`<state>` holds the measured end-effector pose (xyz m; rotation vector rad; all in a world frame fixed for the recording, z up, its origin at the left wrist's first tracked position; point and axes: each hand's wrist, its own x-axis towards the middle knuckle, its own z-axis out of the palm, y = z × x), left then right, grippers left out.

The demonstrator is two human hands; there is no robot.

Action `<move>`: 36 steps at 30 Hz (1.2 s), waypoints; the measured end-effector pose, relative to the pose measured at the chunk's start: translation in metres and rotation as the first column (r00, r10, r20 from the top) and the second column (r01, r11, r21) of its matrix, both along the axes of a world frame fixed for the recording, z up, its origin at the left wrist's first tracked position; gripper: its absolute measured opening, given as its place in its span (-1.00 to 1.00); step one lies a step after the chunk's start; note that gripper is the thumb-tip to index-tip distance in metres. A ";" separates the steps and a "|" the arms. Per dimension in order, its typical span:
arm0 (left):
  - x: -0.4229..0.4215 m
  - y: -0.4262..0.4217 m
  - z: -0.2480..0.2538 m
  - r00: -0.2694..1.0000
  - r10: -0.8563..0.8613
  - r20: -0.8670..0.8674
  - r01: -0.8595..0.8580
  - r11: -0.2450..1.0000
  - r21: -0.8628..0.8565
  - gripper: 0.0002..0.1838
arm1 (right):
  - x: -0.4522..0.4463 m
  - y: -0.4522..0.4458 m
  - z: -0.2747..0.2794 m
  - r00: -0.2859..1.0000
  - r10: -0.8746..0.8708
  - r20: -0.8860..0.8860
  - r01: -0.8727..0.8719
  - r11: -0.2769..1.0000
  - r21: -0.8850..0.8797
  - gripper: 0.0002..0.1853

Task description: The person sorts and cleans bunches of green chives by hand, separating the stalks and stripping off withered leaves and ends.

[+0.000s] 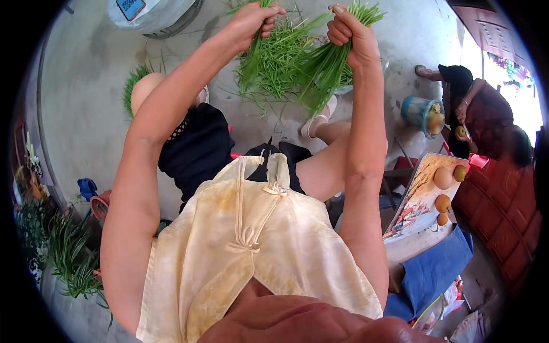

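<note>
My left hand (254, 26) is closed around a few long, thin green chives, which poke out above and below the fist. In my right hand (355, 40) is a thicker bunch of chives (323, 71), gripped near one end with the leaves fanning down and to the left. Both arms reach forward, hands apart. Between and below them a loose pile of chives (280, 63) lies on the concrete floor. More chives (131, 94) lie beside my left knee, partly hidden behind it.
A white bag (151, 14) stands at the top left. At right, a person (486, 108) holds a round fruit near a blue bin (414, 111). Several round fruits sit on a picture-covered board (420, 191), with blue cloth (437, 271) below. Potted plants (74, 257) line the left.
</note>
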<state>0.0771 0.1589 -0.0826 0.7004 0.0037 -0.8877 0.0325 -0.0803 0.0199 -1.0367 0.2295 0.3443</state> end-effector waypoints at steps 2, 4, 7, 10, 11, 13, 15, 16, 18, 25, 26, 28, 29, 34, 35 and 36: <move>-0.012 -0.009 0.043 0.994 -0.029 0.106 0.000 0.964 0.265 -0.78 | 0.001 -0.001 -0.003 1.000 0.012 -0.009 -0.012 1.000 0.009 -0.74; -0.022 -0.017 0.067 0.984 -0.070 0.162 0.004 0.927 0.375 -0.73 | 0.002 0.002 -0.002 0.995 0.095 0.033 -0.095 0.995 -0.018 -0.86; -0.026 -0.023 0.074 0.973 -0.119 0.196 0.046 0.939 0.341 -0.74 | 0.002 0.007 -0.007 0.994 0.100 0.043 -0.097 0.993 -0.068 -0.86; -0.026 -0.025 0.073 0.961 -0.130 0.243 0.037 0.935 0.353 -0.75 | 0.002 0.015 -0.005 0.995 0.090 0.032 -0.085 0.988 -0.129 -0.84; -0.026 -0.026 0.070 0.961 -0.108 0.253 0.010 0.933 0.359 -0.76 | 0.000 0.018 -0.003 0.995 0.094 0.029 -0.089 0.984 -0.153 -0.84; -0.027 -0.027 0.070 0.957 -0.088 0.276 -0.025 0.924 0.382 -0.76 | -0.006 0.025 -0.001 0.991 0.077 0.112 -0.029 0.924 -0.381 -0.84; -0.027 -0.026 0.073 0.949 -0.096 0.300 -0.040 0.908 0.417 -0.77 | -0.005 0.025 -0.004 0.981 0.045 0.191 0.058 0.862 -0.503 -0.84; -0.027 -0.025 0.074 0.952 -0.098 0.288 -0.031 0.910 0.412 -0.78 | -0.003 0.022 -0.012 0.974 0.015 0.227 0.108 0.848 -0.519 -0.85; -0.026 -0.022 0.074 0.959 -0.102 0.264 -0.013 0.916 0.401 -0.78 | 0.000 0.015 -0.015 0.957 -0.078 0.280 0.225 0.810 -0.542 -0.85; -0.028 -0.020 0.070 0.972 -0.117 0.206 0.032 0.927 0.373 -0.75 | -0.009 0.022 0.012 0.978 -0.009 0.207 0.117 0.847 -0.518 -0.87; -0.028 -0.020 0.072 0.969 -0.128 0.213 0.042 0.929 0.367 -0.76 | -0.008 0.023 0.008 0.981 0.004 0.193 0.092 0.869 -0.486 -0.87; -0.030 -0.023 0.075 0.964 -0.127 0.233 0.035 0.930 0.365 -0.76 | -0.005 0.022 -0.001 0.985 0.034 0.167 0.041 0.906 -0.422 -0.87; -0.032 -0.026 0.076 0.963 -0.115 0.245 0.017 0.929 0.371 -0.77 | -0.005 0.021 -0.002 0.986 0.043 0.164 0.034 0.895 -0.444 -0.87; -0.032 -0.027 0.075 0.953 -0.078 0.294 -0.043 0.922 0.384 -0.78 | -0.005 0.027 -0.008 0.986 0.047 0.159 0.030 0.893 -0.449 -0.84; -0.031 -0.026 0.074 0.954 -0.090 0.285 -0.023 0.929 0.369 -0.78 | -0.006 0.027 -0.007 0.986 0.055 0.157 0.019 0.900 -0.435 -0.85; -0.031 -0.025 0.074 0.956 -0.102 0.276 -0.003 0.935 0.355 -0.78 | -0.006 0.027 -0.005 0.986 0.063 0.155 0.008 0.907 -0.422 -0.85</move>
